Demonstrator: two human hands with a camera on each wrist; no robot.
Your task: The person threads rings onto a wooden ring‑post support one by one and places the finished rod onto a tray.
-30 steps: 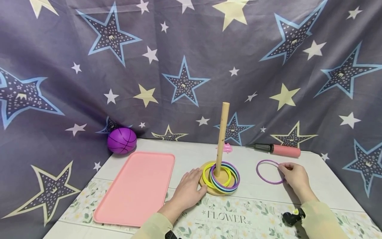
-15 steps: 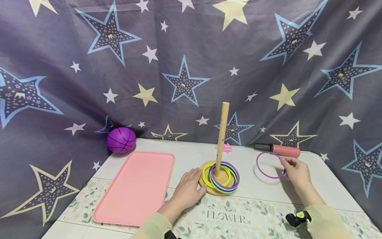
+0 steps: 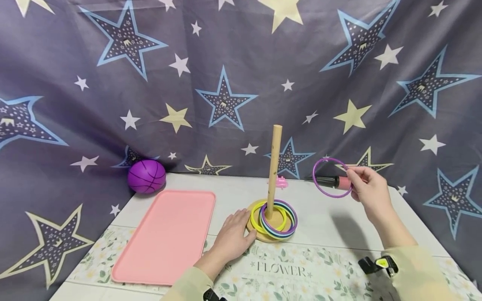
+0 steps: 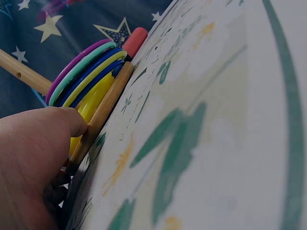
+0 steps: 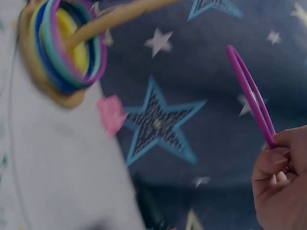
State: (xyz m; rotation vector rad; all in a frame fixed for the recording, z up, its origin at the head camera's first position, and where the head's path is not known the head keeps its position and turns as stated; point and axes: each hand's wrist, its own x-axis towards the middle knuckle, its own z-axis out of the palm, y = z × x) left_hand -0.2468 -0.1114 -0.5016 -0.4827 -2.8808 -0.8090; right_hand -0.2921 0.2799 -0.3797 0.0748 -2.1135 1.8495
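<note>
My right hand [image 3: 370, 190] pinches a thin purple ring [image 3: 314, 177] between thumb and fingers, holding it up off the table to the right of a wooden peg [image 3: 275, 167]. In the right wrist view the ring [image 5: 252, 93] stands tilted, nearly edge-on. The peg rises from a round wooden base [image 3: 265, 238]. Around its foot lie several stacked rings [image 3: 296, 217] in purple, teal, dark blue and yellow. My left hand [image 3: 232, 238] rests against the base's left side with its fingers extended. Its thumb touches the base rim [image 4: 103, 108] in the left wrist view; the other fingertips there are mostly hidden.
A pink tray [image 3: 165, 238] lies to the left, with a purple ball [image 3: 147, 176] behind it. At the back are a small pink object [image 3: 281, 182] and a black and red hand pump [image 3: 326, 181], partly behind the right hand. A star-patterned curtain [image 3: 226, 42] closes off the back.
The right hand has lifted the purple ring off the table, up and slightly left, tilting it more upright. The left hand stays at the base. The head view has shifted slightly.
</note>
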